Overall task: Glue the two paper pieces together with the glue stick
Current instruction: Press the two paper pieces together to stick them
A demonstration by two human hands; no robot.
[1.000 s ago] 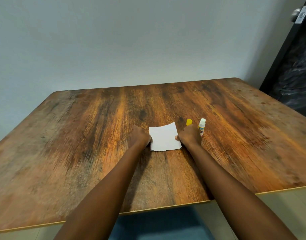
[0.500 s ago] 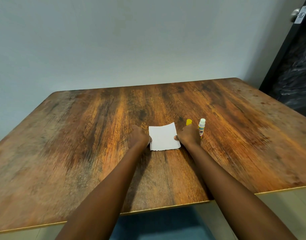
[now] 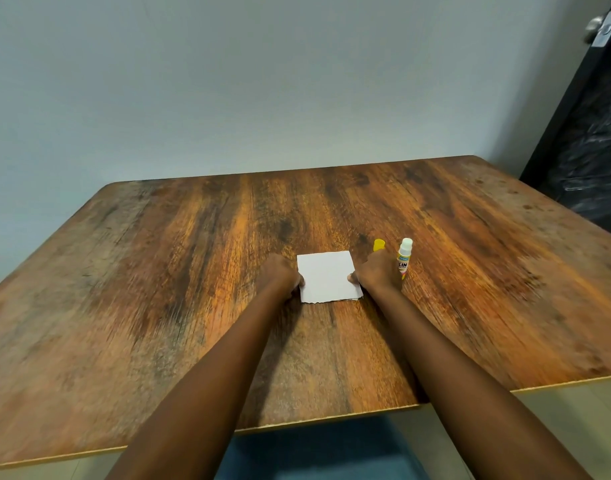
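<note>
A white paper piece [image 3: 326, 277] with a torn near edge lies flat on the wooden table [image 3: 158, 289]. A thin second layer shows under its near right corner. My left hand [image 3: 280, 277] has curled fingers and holds the paper's left edge. My right hand [image 3: 376, 275] also has curled fingers, and its thumb pinches the right edge. Just right of my right hand, the uncapped glue stick [image 3: 404, 258] stands upright, white tip up. Its yellow cap [image 3: 379, 244] sits behind my right hand, partly hidden.
A pale wall runs along the table's far edge. A dark door with a metal knob [image 3: 598, 27] stands at the far right. The table's near edge [image 3: 331, 419] crosses under my forearms, with blue fabric below it.
The paper's raised far right corner has come down, so the sheet now lies flat. Both hands stay at its edges. The glue stick and cap have not moved.
</note>
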